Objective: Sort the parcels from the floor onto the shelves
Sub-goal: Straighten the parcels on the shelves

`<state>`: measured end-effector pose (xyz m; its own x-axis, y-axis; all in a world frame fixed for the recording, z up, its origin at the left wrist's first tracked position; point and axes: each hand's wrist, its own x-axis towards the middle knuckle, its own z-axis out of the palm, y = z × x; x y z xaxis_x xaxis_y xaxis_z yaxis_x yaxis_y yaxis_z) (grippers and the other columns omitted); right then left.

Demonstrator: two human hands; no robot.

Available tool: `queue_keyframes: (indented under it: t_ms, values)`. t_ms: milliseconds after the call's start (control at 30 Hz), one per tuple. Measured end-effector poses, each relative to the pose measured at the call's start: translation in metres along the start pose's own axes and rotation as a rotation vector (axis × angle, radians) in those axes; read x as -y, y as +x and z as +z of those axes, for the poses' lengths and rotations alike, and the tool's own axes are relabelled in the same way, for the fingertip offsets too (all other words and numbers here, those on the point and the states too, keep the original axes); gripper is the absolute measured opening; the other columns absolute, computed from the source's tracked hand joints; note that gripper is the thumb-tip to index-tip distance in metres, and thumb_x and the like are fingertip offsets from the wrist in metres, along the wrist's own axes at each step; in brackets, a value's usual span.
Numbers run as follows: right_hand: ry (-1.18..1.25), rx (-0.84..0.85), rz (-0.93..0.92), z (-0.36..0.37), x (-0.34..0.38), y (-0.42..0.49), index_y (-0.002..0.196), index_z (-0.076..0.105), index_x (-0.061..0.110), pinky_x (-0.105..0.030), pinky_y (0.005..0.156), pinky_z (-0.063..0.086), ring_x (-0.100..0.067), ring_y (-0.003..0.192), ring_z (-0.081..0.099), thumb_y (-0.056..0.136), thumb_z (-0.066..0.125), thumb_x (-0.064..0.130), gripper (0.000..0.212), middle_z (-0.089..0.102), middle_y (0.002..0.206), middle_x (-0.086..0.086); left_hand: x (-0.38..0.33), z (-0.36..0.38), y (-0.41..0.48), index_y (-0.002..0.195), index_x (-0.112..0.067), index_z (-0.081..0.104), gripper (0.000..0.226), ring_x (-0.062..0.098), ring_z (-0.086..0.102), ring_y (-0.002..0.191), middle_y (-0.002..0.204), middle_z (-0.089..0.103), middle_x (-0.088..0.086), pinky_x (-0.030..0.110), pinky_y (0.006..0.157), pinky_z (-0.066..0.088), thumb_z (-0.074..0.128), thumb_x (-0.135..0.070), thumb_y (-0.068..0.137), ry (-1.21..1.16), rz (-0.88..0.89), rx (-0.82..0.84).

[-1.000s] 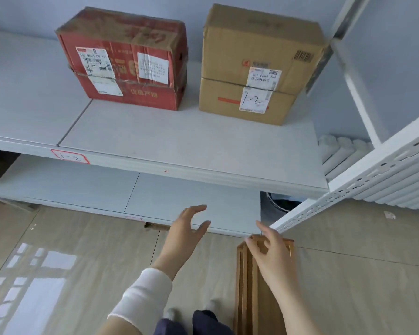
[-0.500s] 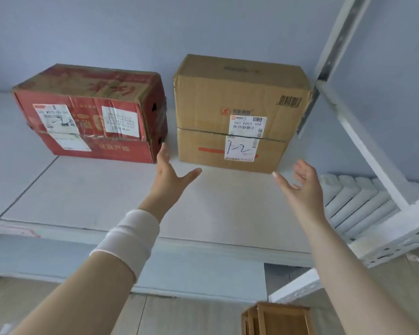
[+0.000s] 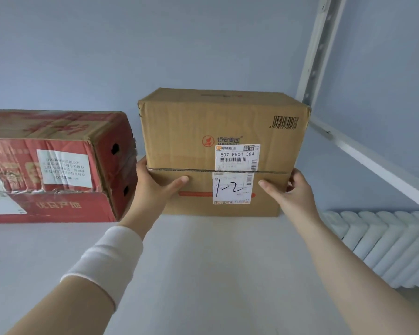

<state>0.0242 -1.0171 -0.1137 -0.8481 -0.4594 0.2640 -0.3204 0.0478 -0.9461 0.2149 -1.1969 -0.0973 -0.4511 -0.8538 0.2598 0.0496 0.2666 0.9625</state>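
Observation:
A brown cardboard parcel (image 3: pixel 191 131) with a white label marked "1-2" stands at the back of the white shelf (image 3: pixel 203 274). My left hand (image 3: pixel 153 189) grips its lower left corner, thumb across the front face and fingers round the side. At the lower right corner my right hand (image 3: pixel 290 192) holds it the same way, thumb on the front, fingers behind the edge. A red cardboard parcel (image 3: pixel 58 165) with white labels sits just left of the brown one, a narrow gap between them.
A white perforated shelf upright (image 3: pixel 319 44) and a slanted white rail (image 3: pixel 373 163) frame the right side. Below the rail stands a white ribbed radiator (image 3: pixel 385 243). Behind the shelf is a pale blue wall (image 3: pixel 155 44).
Both hands rose from near the floor, reached across the shelf and took hold of the brown parcel's lower corners. The view tilted up and moved closer to the shelf.

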Motion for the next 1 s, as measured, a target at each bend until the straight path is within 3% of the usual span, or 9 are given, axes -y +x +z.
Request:
queue_keyframes:
  t_ms: [167,233,433,567,733,833,933,1000]
  values:
    - [-0.009,-0.02,-0.012,-0.005,-0.003,0.014,0.119,0.055,0.017,-0.017,0.073,0.046,-0.001,0.088,0.062,0.072,0.078,0.027,0.053,0.065,0.101,0.01,-0.004,0.016,0.004,0.139,-0.021,0.024,0.084,0.004,0.05,0.095,0.115,0.047,-0.009,0.012,0.066,0.041,0.077,-0.017,0.074,-0.024,0.001,0.023]
    - [-0.018,-0.034,-0.006,-0.007,-0.007,0.019,0.12,0.054,0.017,-0.021,0.078,0.048,-0.007,0.092,0.063,0.071,0.079,0.029,0.056,0.066,0.106,0.006,-0.003,0.022,0.008,0.138,-0.021,0.024,0.083,-0.001,0.05,0.092,0.113,0.048,-0.01,0.013,0.066,0.041,0.077,-0.017,0.074,-0.032,-0.012,0.027]
    - [-0.002,-0.042,0.004,-0.009,-0.011,0.029,0.122,0.054,0.018,-0.027,0.082,0.049,-0.008,0.094,0.065,0.07,0.079,0.029,0.059,0.067,0.107,0.006,-0.001,0.031,0.019,0.138,-0.02,0.023,0.082,0.012,0.048,0.102,0.117,0.046,-0.007,0.015,0.068,0.04,0.076,-0.018,0.075,-0.004,-0.029,0.039]
    - [0.015,-0.038,0.015,-0.009,-0.015,0.032,0.123,0.054,0.019,-0.031,0.089,0.05,-0.01,0.099,0.064,0.07,0.079,0.028,0.06,0.067,0.109,0.007,0.002,0.035,0.022,0.137,-0.02,0.024,0.081,0.013,0.048,0.103,0.117,0.046,-0.006,0.025,0.081,0.04,0.076,-0.017,0.076,-0.009,-0.032,0.039]
    - [0.028,-0.033,0.04,-0.008,-0.013,0.031,0.127,0.051,0.02,-0.034,0.093,0.05,-0.011,0.103,0.062,0.071,0.079,0.03,0.063,0.065,0.115,0.006,0.005,0.035,0.024,0.139,-0.021,0.022,0.084,0.012,0.047,0.104,0.12,0.045,-0.007,0.016,0.074,0.039,0.076,-0.018,0.075,0.007,-0.028,0.059]
    - [0.023,-0.03,0.058,-0.008,-0.01,0.023,0.134,0.045,0.025,-0.034,0.099,0.046,-0.008,0.113,0.058,0.069,0.079,0.035,0.074,0.06,0.125,0.009,0.004,0.032,0.02,0.141,-0.021,0.02,0.089,0.011,0.046,0.114,0.125,0.043,-0.008,0.023,0.088,0.04,0.078,-0.019,0.074,0.011,-0.029,0.072]
    - [-0.015,-0.109,0.088,-0.005,0.0,0.007,0.146,0.026,0.028,-0.033,0.112,0.03,-0.009,0.138,0.033,0.067,0.078,0.044,0.096,0.033,0.151,0.009,-0.001,0.023,0.011,0.145,-0.027,0.016,0.099,0.016,0.033,0.136,0.146,0.032,-0.002,0.037,0.109,0.033,0.081,-0.027,0.07,0.002,-0.044,0.062]
    - [-0.062,-0.162,0.094,-0.003,0.01,-0.008,0.149,0.018,0.027,-0.034,0.116,0.025,-0.008,0.142,0.022,0.069,0.077,0.045,0.101,0.022,0.155,0.008,-0.011,0.014,0.0,0.147,-0.028,0.011,0.101,0.017,0.02,0.143,0.155,0.018,0.002,0.04,0.114,0.025,0.079,-0.029,0.073,0.046,-0.068,0.054]
